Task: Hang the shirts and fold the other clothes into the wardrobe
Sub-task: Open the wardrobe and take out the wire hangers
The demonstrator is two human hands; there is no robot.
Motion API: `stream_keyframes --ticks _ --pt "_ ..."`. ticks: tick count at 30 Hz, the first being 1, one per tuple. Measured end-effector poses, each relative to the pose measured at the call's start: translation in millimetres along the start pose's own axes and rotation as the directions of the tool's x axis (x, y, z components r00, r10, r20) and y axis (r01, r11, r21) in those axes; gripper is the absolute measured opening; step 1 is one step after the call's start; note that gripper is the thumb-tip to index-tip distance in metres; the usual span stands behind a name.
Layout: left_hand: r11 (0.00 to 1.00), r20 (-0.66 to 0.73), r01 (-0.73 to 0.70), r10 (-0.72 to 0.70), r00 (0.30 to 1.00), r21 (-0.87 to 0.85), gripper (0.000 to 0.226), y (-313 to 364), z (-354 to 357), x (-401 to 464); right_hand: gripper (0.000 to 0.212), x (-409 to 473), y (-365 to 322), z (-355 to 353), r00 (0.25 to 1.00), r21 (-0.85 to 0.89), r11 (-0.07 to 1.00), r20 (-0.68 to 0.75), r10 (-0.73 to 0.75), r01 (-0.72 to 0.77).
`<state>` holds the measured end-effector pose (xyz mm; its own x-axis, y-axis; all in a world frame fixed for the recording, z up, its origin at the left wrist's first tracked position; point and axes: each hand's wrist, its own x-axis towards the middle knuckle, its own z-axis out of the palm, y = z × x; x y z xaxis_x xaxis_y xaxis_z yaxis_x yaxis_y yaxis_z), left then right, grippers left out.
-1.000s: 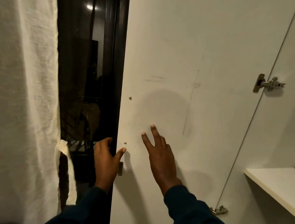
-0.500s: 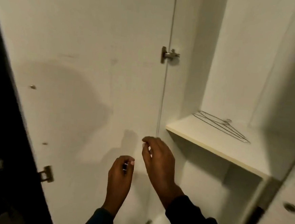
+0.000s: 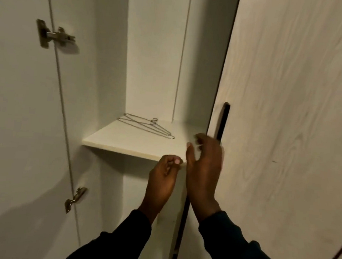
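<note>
The white wardrobe stands open on its left side. Its shelf [image 3: 124,144] carries a few thin wire hangers [image 3: 146,125] lying flat near the back. No clothes are in view. My left hand [image 3: 162,179] is just below the shelf's front edge, its fingers curled in against the thumb, with nothing visible in it. My right hand [image 3: 204,168] is raised beside it, at the edge of the closed right door [image 3: 289,118], below the door's black handle [image 3: 223,121]. Its fingers are loosely bent and blurred, and hold nothing.
The open left door [image 3: 13,117] fills the left side, hung on an upper metal hinge [image 3: 54,35] and a lower metal hinge [image 3: 74,198]. Below the shelf the wardrobe's compartment is in shadow.
My view has swung right from the open left door to the shelf and the right door. Both hands left the left door and moved right, the right hand rising to the right door's edge.
</note>
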<state>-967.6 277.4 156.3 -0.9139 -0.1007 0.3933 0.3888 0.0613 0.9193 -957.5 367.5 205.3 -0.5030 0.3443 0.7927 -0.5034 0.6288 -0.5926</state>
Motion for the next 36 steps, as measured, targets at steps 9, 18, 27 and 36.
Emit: stream_keyframes --ticks 9,18,27,36 --pt "0.995 0.238 -0.081 0.093 0.967 -0.06 0.036 29 74 87 0.009 64 32 -7 0.963 0.235 0.936 0.002 0.268 -0.261" --pt "0.993 0.318 -0.078 0.102 0.943 -0.087 0.044 28 57 63 0.009 37 19 -23 0.957 0.23 0.938 -0.068 0.28 -0.258" --pt "0.88 0.599 0.274 0.014 0.801 -0.387 0.034 50 34 -19 0.023 -24 -30 -119 0.953 0.129 0.966 -0.176 0.245 -0.224" --pt "0.754 0.927 0.584 0.089 0.364 -0.301 0.056 63 78 -102 0.021 -70 -67 -222 0.926 0.111 0.968 -0.283 0.249 -0.226"
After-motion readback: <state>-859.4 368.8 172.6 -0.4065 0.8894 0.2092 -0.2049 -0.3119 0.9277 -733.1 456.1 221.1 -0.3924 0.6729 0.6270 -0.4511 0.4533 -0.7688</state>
